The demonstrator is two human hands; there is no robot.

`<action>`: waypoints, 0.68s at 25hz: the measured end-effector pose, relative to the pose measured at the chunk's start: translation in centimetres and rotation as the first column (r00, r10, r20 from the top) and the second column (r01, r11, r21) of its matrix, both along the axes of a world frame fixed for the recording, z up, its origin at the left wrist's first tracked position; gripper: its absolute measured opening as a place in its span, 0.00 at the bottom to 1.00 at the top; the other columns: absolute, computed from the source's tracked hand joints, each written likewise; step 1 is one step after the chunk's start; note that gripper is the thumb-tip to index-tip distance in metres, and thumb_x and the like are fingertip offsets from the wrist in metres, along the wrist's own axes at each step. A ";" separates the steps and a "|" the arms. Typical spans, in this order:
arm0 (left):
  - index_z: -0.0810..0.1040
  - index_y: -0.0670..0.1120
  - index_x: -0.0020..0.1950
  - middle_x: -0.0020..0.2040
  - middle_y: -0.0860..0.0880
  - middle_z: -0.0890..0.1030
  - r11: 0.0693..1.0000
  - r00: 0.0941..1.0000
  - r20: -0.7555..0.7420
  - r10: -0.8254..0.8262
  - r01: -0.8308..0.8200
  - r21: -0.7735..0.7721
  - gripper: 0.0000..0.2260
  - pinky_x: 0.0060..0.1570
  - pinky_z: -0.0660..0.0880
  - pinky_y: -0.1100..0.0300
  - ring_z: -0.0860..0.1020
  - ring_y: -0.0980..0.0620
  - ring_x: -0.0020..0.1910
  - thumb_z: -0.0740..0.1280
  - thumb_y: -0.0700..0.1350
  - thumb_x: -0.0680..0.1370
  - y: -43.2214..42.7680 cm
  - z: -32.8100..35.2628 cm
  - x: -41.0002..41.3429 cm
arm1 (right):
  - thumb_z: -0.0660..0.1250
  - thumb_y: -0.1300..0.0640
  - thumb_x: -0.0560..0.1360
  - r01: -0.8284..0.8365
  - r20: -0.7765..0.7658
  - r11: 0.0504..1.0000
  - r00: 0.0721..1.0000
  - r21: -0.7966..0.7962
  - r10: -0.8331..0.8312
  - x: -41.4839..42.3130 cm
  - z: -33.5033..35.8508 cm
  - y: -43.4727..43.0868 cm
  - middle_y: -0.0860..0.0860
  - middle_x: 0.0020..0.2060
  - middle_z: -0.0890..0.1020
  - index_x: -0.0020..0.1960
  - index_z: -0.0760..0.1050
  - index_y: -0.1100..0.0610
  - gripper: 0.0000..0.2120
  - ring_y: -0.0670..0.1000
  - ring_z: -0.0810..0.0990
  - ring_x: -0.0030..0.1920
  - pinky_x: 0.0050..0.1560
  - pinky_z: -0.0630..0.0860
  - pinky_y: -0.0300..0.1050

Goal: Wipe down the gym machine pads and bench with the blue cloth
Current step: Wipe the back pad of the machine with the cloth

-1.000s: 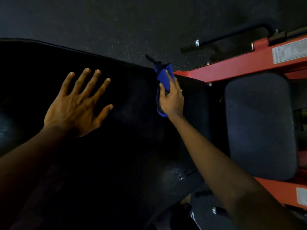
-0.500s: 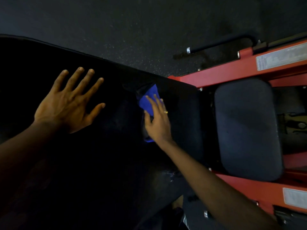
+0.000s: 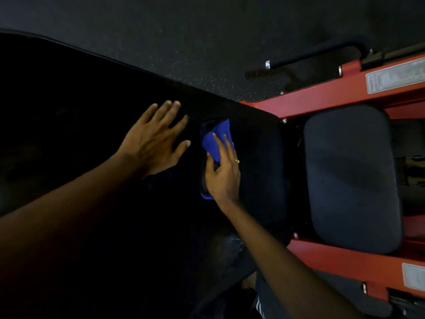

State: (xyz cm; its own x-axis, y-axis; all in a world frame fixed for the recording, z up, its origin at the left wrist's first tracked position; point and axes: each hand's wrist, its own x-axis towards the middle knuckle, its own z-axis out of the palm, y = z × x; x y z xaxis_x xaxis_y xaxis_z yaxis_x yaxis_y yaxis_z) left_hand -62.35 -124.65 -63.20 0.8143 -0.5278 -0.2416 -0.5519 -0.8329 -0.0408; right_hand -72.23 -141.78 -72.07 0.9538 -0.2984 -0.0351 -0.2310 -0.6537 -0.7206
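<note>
A long black bench pad [image 3: 76, 107] fills the left and middle of the head view. My left hand [image 3: 156, 140] lies flat on it, fingers spread, holding nothing. Just to its right, my right hand [image 3: 224, 173] presses the blue cloth [image 3: 217, 140] onto the pad near its right end. The cloth is folded and shows mostly above my fingers, with a small corner below the palm. A smaller dark grey seat pad [image 3: 349, 178] sits to the right of the bench pad, apart from both hands.
The machine's red steel frame [image 3: 340, 95] runs around the seat pad, with white labels on it. A black bar with a chrome end [image 3: 305, 57] lies over the dark speckled rubber floor [image 3: 207, 42] beyond the bench. My leg shows at the bottom.
My right hand has dragged the blue cloth from the pad's far edge back toward me. My left hand has slid right along the pad and now rests close beside the cloth.
</note>
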 end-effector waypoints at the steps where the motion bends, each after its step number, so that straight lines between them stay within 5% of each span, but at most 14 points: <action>1: 0.65 0.47 0.78 0.80 0.39 0.59 0.999 0.999 0.006 -0.038 0.038 0.027 0.32 0.77 0.52 0.43 0.57 0.40 0.79 0.47 0.61 0.79 -0.6 -0.5 0.0 | 0.64 0.57 0.79 0.009 -0.001 1.000 1.000 -0.006 -0.009 0.7 -0.7 -1.4 0.47 0.76 0.68 0.75 0.69 0.49 0.24 0.53 0.64 0.78 0.75 0.63 0.44; 4: 0.50 0.49 0.82 0.82 0.40 0.51 0.995 0.999 0.026 -0.047 0.045 0.090 0.31 0.78 0.47 0.43 0.49 0.41 0.81 0.44 0.61 0.82 -0.3 -1.3 0.0 | 0.63 0.54 0.79 0.134 -0.036 0.989 0.990 -0.068 -0.137 3.7 -2.8 -4.8 0.49 0.74 0.71 0.74 0.71 0.49 0.24 0.55 0.68 0.75 0.72 0.68 0.50; 10: 0.43 0.49 0.82 0.82 0.40 0.44 0.993 0.999 0.007 -0.039 0.038 0.111 0.32 0.78 0.43 0.42 0.43 0.42 0.81 0.41 0.62 0.81 -0.7 -1.2 0.0 | 0.65 0.49 0.78 0.502 -0.243 0.865 0.838 -0.012 -0.489 9.3 -2.9 -6.7 0.48 0.70 0.75 0.72 0.73 0.47 0.22 0.56 0.76 0.67 0.63 0.73 0.51; 15: 0.40 0.49 0.82 0.82 0.40 0.41 0.993 1.000 -0.016 -0.020 0.022 0.118 0.32 0.78 0.41 0.42 0.40 0.42 0.81 0.41 0.62 0.81 -0.9 -1.0 0.1 | 0.65 0.51 0.79 0.087 -0.035 0.996 0.996 0.002 -0.087 4.7 -0.9 -2.4 0.47 0.74 0.71 0.74 0.71 0.47 0.23 0.51 0.70 0.74 0.69 0.68 0.44; 17: 0.37 0.48 0.82 0.81 0.40 0.39 0.989 0.999 -0.023 -0.026 0.030 0.145 0.32 0.77 0.40 0.41 0.37 0.41 0.80 0.39 0.62 0.81 -0.9 -0.9 0.0 | 0.65 0.51 0.79 0.091 -0.045 0.996 0.995 0.001 -0.090 6.9 -2.2 -5.2 0.48 0.73 0.72 0.74 0.71 0.47 0.23 0.53 0.71 0.73 0.68 0.69 0.46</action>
State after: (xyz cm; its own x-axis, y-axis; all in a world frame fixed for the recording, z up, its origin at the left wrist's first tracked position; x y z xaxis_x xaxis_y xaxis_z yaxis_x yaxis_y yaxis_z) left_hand -62.33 -125.57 -64.15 0.7936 -0.5083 -0.3344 -0.5770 -0.8031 -0.1486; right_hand -65.33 -146.95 -74.28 0.9203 -0.3833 -0.0786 -0.3216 -0.6265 -0.7100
